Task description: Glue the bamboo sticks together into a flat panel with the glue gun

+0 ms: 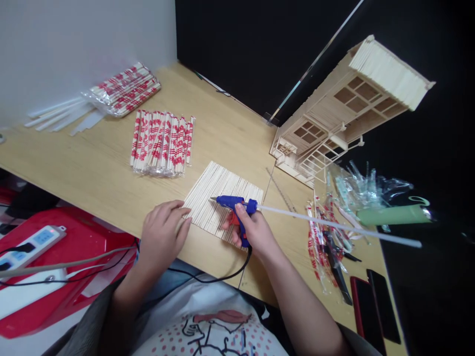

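Pale wooden tabletop [107, 160] is filling the middle of the head view, with its near edge running beside the seated person. Nearest the camera, a printed shirt [222, 331] is showing, and a black cord [218, 281] is curving above it. At lower left, a red plastic surface [100, 222] is supporting a white power strip [35, 242]; at lower right, 2 dark slabs resembling phones [382, 306] are lying side by side.

2 hands are reaching over the near edge. Right hand [258, 230] is closing around the handle of a blue glue gun [230, 201], its fingers curling by the red trigger. A long translucent glue stick [334, 225] is projecting from the rear. Left hand [161, 235] is holding its fingers loosely bent beside the stick panel [218, 185]; whether it is pinching anything cannot be told. This panel of pale, parallel sticks is lying flat on the tabletop, partly beneath the gun.

Rightward, red-and-white wrappers [313, 242] are lying near a green bottle [393, 215]. Farther off, sleeved sticks [159, 143] are lying in a row, a clear-wrapped packet [128, 89] is resting behind them, and a wooden model house [388, 74] is standing at right before a black panel [237, 49].
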Tool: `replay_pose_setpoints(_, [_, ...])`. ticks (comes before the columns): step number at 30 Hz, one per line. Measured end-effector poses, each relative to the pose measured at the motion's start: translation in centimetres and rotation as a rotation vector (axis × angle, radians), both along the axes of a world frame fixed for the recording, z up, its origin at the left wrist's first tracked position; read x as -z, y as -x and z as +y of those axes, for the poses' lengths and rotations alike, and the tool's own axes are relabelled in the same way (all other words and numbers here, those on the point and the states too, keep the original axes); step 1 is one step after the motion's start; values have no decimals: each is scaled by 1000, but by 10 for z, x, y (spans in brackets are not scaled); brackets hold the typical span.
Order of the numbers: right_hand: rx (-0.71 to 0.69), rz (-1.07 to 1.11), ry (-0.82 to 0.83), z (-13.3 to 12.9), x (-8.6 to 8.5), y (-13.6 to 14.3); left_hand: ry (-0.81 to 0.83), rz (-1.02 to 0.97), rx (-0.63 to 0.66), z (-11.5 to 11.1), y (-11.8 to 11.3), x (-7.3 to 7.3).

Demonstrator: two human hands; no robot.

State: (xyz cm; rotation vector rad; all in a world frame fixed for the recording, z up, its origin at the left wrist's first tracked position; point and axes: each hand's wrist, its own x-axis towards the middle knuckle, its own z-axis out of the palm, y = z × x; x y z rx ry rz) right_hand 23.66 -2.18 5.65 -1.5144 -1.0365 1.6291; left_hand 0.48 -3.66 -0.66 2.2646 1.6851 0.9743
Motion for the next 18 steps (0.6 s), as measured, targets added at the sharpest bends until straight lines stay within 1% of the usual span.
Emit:
replay_pose_setpoints(5, [5, -56, 25, 2, 5, 2, 13, 61, -8, -2, -3, -1])
replay_pose_setpoints(8, [-3, -140, 12, 2, 9, 2, 15, 66, -6, -2, -4, -3])
replay_pose_setpoints(12, [-6, -257, -21, 3, 13, 1, 3, 87, 49, 0, -2, -5])
replay_pose_setpoints(18, [-27, -334, -46, 3, 13, 3, 15, 140, 120, 1, -2, -5])
